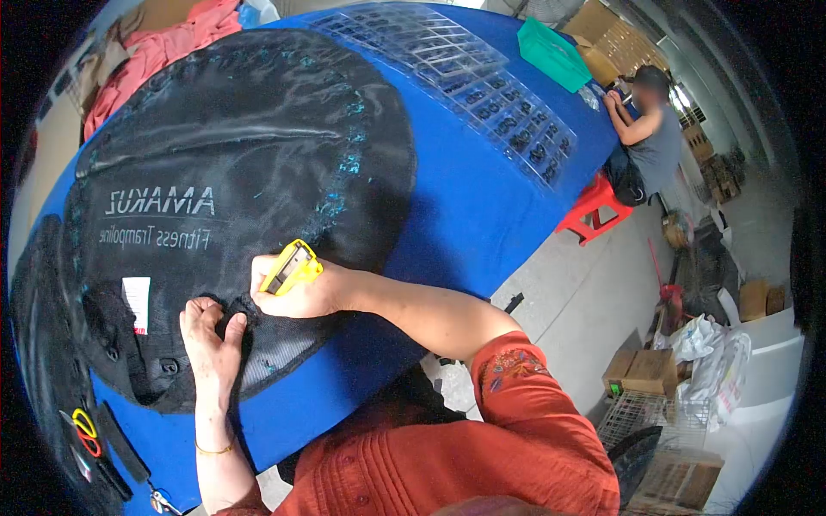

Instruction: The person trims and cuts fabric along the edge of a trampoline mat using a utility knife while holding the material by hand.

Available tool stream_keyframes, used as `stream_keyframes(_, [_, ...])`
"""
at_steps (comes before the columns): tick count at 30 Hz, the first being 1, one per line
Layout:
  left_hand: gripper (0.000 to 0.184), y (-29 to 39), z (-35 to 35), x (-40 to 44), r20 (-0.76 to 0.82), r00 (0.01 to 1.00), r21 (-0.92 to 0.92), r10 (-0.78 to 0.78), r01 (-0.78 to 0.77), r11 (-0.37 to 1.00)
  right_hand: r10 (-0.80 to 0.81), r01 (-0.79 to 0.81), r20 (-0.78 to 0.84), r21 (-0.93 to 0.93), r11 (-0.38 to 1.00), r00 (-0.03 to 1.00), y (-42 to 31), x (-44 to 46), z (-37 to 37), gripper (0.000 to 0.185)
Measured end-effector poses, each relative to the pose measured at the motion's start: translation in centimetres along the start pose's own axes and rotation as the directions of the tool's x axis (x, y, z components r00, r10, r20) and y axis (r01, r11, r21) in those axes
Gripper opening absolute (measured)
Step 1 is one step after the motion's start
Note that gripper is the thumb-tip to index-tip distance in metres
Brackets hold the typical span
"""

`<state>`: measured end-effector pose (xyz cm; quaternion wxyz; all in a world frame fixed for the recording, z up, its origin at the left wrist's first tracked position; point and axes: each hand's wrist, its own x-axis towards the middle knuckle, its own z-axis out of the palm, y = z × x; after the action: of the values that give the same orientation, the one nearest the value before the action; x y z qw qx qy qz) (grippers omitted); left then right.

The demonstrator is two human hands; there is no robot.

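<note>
Lengthwise, the yellow tool (293, 265) leans rightward, clamped in right hand (320, 292); left grip (212, 337) unclear.

Worktop (482, 224): blue surface. From the middle of my view, I note a large round black mat (249, 163) at 9–10 o'clock, flat, its white lettering reversed. More black fabric (36, 327) lies at 9. At 8 I see a dark strip (122, 440) on the blue; scissors (86, 433) beside it, support unclear to me. Keys (162, 500) near my edge, 7–8. Clear compartment trays (501, 135) with small dark parts, 12–2; green bin (551, 64) at 1.
</note>
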<state>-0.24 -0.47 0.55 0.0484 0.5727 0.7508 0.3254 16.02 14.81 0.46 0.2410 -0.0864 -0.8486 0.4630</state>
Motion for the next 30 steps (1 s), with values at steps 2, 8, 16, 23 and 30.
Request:
stream_keyframes(2, [0.025,0.1,0.0,0.0,0.008,1.0,-0.007,-0.016,0.016,1.0,-0.062,0.063,-0.03,0.04,0.997,0.998,0.0,-0.1,-0.1,0.011])
stream_keyframes(8, [0.024,0.7,-0.2,0.1,0.009,0.999,-0.038,-0.05,0.05,0.998,0.005,-0.009,0.027,0.173,0.985,1.0,-0.2,-0.4,-0.4,0.01])
stream_keyframes(16, [0.023,0.6,0.1,-0.2,-0.019,0.998,-0.08,-0.053,0.051,0.995,-0.078,0.077,0.019,0.036,0.996,0.997,-0.2,-0.5,-0.6,0.013])
stream_keyframes(23, [0.024,1.1,-0.5,0.0,0.018,0.999,-0.049,-0.043,0.044,0.998,-0.082,0.084,0.046,-0.057,0.995,0.996,-0.8,-0.5,-1.0,0.014])
stream_keyframes(30, [0.025,0.8,-0.1,-0.1,0.015,0.999,-0.053,-0.042,0.043,0.998,-0.197,0.204,0.065,-0.129,0.97,0.978,-1.0,-0.4,-1.3,0.007])
